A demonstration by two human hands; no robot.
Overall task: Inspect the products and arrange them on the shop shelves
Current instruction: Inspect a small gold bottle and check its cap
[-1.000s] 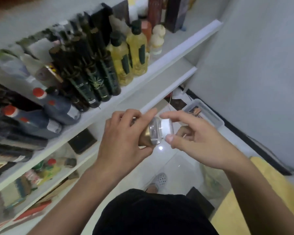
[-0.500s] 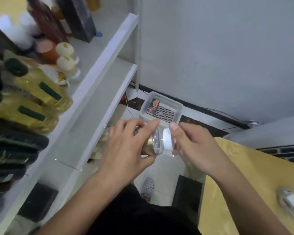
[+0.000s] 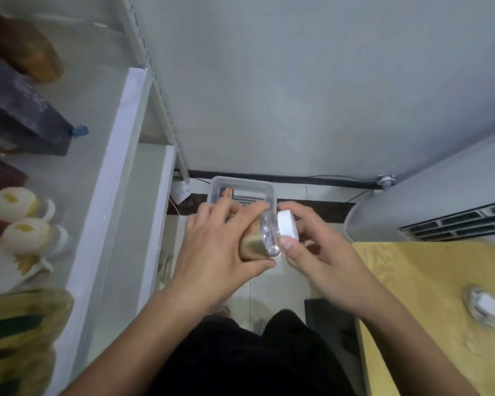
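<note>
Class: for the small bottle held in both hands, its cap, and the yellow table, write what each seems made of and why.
The bottle: clear, glossy shoulder with highlights, likely glass or hard plastic; the gold part may be contents or label. The cap: matte white, probably plastic. The table: yellow with a faint pattern, perhaps cloth or vinyl covering.

1. The left hand (image 3: 220,250) grips the gold body of the small jar (image 3: 255,242). Its fingers (image 3: 240,207) curl over the jar's upper side and its thumb presses in beneath.
2. The right hand (image 3: 326,267) sits just right of the jar. Forefinger and thumb pinch the white cap (image 3: 287,227), and the other fingers are loosely curled behind it.
3. The backs of both hands face up.
4. The left forearm (image 3: 126,335) and right forearm (image 3: 412,341) are bare. They rise from below and converge on the jar.
</note>
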